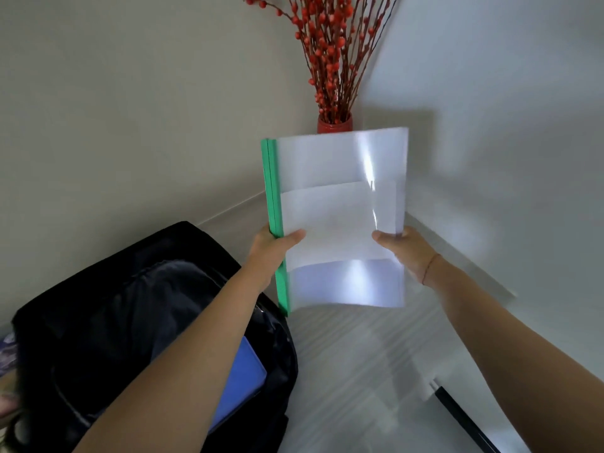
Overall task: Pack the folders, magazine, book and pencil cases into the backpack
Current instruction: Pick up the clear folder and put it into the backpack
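I hold a clear folder with a green spine upright in the air above the table, white sheets inside it. My left hand grips its green spine edge, thumb on the front. My right hand grips the opposite edge. The black backpack lies open at the lower left, under my left forearm. A blue folder sticks out of its opening.
A red vase with red berry branches stands in the wall corner behind the folder. The pale table surface runs to the right of the backpack. A dark flat object lies at the lower right edge.
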Demonstrator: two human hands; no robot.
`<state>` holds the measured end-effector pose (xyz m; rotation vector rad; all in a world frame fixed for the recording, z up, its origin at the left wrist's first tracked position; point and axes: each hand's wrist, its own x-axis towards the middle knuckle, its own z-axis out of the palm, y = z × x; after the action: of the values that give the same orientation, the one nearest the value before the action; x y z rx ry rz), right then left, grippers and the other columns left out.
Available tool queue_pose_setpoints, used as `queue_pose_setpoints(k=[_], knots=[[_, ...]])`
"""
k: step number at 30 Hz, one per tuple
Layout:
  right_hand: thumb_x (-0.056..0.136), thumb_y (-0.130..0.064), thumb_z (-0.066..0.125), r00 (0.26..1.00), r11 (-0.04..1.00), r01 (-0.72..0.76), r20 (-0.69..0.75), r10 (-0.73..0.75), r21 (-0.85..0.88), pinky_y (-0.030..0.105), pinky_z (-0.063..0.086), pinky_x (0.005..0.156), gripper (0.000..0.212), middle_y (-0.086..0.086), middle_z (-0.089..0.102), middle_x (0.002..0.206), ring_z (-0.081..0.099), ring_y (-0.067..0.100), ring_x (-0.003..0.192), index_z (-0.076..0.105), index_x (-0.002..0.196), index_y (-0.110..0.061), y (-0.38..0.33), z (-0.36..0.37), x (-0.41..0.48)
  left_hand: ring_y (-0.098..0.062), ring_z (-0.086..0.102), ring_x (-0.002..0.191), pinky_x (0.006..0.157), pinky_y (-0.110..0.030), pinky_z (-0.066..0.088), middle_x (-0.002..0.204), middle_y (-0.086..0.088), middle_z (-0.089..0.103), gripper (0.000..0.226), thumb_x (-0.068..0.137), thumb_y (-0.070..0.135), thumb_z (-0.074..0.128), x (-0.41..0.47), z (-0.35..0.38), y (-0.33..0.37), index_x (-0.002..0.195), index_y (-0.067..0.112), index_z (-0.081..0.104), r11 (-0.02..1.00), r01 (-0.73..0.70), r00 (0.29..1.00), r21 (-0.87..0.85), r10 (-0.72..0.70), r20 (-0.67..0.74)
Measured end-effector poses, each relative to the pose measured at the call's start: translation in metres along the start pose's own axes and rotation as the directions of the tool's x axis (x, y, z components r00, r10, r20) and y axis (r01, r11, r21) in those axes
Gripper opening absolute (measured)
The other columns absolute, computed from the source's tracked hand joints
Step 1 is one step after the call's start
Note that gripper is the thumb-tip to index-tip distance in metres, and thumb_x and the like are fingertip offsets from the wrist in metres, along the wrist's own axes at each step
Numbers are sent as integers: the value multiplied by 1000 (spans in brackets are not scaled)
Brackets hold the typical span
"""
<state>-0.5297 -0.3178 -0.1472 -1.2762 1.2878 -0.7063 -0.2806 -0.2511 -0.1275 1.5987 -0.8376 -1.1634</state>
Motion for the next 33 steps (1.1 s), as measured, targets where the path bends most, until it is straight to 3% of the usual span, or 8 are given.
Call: queue_pose_setpoints(k=[4,7,11,16,21,29,31,33], knots=[[79,-25,68,992,999,18,124,-24,44,43,50,94,19,12,70,107,65,30,101,70,96,-17,-21,13,-10,-19,68,86,71,-31,56,98,-4,72,36,71,29,81,-15,-26,12,102,17,66,990,119,992,-82,-122,-35],[86,-13,65,980,999,14,198,-23,46,34,49,88,7,0,71,91,65,19,91,69,88,-18,-38,40,-24,-28,66,96,90,-42,53,105,-9,70,47,71,26,81,-38,-58,13,111,10,63,979,158,983,-126,-169,-78],[89,1,57,950,999,-31,312,23,18,12,48,59,30,-16,68,59,64,-5,60,63,71,-22,-48,79,-53,-25,66,87,79,-35,55,101,-9,70,37,75,18,78,-81,-99,1,108,10,64,968,182,975,-172,-201,-96],[90,1,56,922,995,-86,374,97,-47,44,44,101,32,35,58,119,58,44,110,55,118,15,-37,126,-99,-22,67,88,75,-30,54,99,-8,69,38,77,16,76,-145,-142,-36,111,9,61,964,209,963,-162,-232,-139],[88,3,56,873,983,-178,454,179,-45,36,52,85,31,15,67,107,65,24,89,60,118,1,-7,151,-142,-15,68,77,60,-22,53,90,-3,71,33,78,15,76,-196,-163,-77,108,9,65,937,293,939,-192,-320,-129],[88,2,56,813,957,-287,517,269,-47,33,54,80,28,9,70,105,67,24,94,63,113,-8,36,153,-202,-27,59,107,97,-41,48,118,-7,62,60,84,62,53,-232,-175,-120,117,12,58,863,475,841,-172,-502,-200],[88,2,54,803,946,-321,517,295,-41,35,54,81,27,10,70,104,67,24,92,63,112,-7,41,147,-213,-28,58,98,87,-37,48,115,-10,62,46,93,53,40,-233,-183,-120,106,13,58,914,380,874,141,-305,-378],[89,2,54,795,940,-338,521,311,-46,34,55,79,26,9,72,101,69,22,88,64,110,-8,43,139,-221,-28,55,102,85,-38,47,119,-11,59,23,95,24,46,-230,-201,-129,111,12,55,742,204,933,639,51,-357]])
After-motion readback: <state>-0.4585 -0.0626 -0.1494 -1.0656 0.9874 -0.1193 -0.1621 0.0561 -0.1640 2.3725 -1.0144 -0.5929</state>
